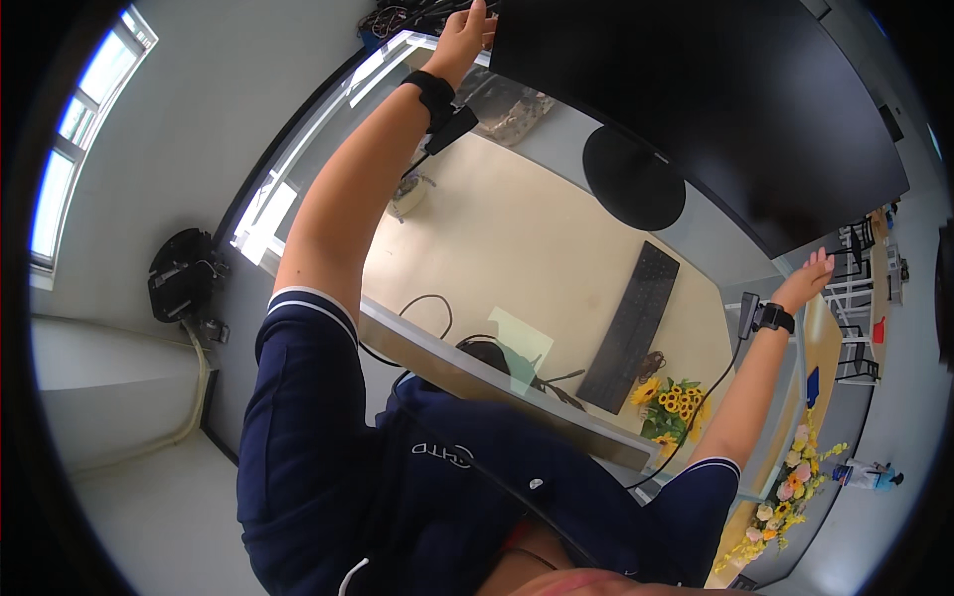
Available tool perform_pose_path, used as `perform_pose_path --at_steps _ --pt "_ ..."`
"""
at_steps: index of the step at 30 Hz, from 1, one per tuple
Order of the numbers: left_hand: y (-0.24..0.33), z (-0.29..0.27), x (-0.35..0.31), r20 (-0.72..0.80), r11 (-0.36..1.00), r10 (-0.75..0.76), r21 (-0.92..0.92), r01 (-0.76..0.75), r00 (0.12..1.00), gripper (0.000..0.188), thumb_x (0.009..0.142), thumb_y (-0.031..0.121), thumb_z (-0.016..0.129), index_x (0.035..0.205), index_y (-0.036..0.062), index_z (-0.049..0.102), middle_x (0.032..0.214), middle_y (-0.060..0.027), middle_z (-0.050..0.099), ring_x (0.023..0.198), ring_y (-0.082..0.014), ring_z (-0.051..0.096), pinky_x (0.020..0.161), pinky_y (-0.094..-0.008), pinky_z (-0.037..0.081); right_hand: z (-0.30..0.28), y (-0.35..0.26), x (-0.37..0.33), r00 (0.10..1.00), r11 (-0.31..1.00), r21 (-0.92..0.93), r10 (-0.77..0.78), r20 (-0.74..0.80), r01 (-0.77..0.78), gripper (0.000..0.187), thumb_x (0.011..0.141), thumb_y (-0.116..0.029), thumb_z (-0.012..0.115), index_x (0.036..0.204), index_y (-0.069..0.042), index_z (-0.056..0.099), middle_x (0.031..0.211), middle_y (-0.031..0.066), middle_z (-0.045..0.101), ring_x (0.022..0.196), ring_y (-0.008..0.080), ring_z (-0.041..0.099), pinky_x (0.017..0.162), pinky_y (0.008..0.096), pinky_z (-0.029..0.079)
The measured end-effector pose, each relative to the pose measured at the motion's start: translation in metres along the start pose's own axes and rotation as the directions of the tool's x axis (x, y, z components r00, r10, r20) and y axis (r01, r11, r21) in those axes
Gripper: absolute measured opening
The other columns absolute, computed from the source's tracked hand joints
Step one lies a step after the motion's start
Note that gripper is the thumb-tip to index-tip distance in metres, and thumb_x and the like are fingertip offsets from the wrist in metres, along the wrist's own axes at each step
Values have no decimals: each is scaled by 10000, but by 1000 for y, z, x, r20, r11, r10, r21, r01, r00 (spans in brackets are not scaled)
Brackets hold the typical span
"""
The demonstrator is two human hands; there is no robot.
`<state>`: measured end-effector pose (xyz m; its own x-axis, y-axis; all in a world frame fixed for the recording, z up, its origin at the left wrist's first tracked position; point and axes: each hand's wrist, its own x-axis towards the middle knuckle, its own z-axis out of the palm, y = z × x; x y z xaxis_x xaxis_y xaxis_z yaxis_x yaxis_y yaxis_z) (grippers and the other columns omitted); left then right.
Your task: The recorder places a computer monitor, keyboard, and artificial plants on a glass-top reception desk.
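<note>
A large black monitor (696, 89) stands tilted in the view on a round black base (633, 179), at the far side of the desk. My left hand (464, 40) is closed at the monitor's left edge, with some fingers partly hidden by the screen. By the opposite, lower right edge is my right hand (807, 282), its fingers stretched out and slightly apart. Whether it touches the monitor I cannot tell. Each wrist wears a black strap with a small black box and a cable. A black keyboard (629, 326) lies in front of the base.
The desk (497, 238) has glass panels around it. A small potted plant (409, 196) sits at left, sunflowers (671, 407) at near right. Black cables (427, 310) loop over the near edge. More flowers (792, 487), tables, chairs and a person (867, 475) are to the right.
</note>
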<state>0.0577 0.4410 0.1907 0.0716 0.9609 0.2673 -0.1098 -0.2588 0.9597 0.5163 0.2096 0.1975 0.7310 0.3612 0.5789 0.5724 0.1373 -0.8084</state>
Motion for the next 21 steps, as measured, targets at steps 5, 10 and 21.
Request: perform_pose_path --at_steps 5,10,21 --pt "-22 -49 -51 16 985 -171 -12 171 985 541 857 455 350 1165 11 327 1167 -147 462 1023 -237 494 896 -332 358 -76 -13 -57 997 983 -185 21 74 -7 476 894 -296 319 1237 32 283 1209 131 416 1072 222 431 900 285 310" --pt "-29 -94 -92 105 959 -245 -120 257 964 376 881 298 384 1154 39 380 1099 -113 507 988 -202 515 843 -295 401 -160 -10 -109 996 949 -308 -38 84 63 439 862 -198 412 1239 3 312 1218 123 396 1064 215 427 904 306 313" --pt "-49 -70 -144 695 515 -238 683 -518 679 590 757 496 495 1199 114 410 1298 -175 291 1217 -350 224 969 -480 201 -221 -57 -224 990 878 -464 143 17 -119 384 828 -113 460 1188 -10 375 1241 122 351 1106 222 391 884 329 353"
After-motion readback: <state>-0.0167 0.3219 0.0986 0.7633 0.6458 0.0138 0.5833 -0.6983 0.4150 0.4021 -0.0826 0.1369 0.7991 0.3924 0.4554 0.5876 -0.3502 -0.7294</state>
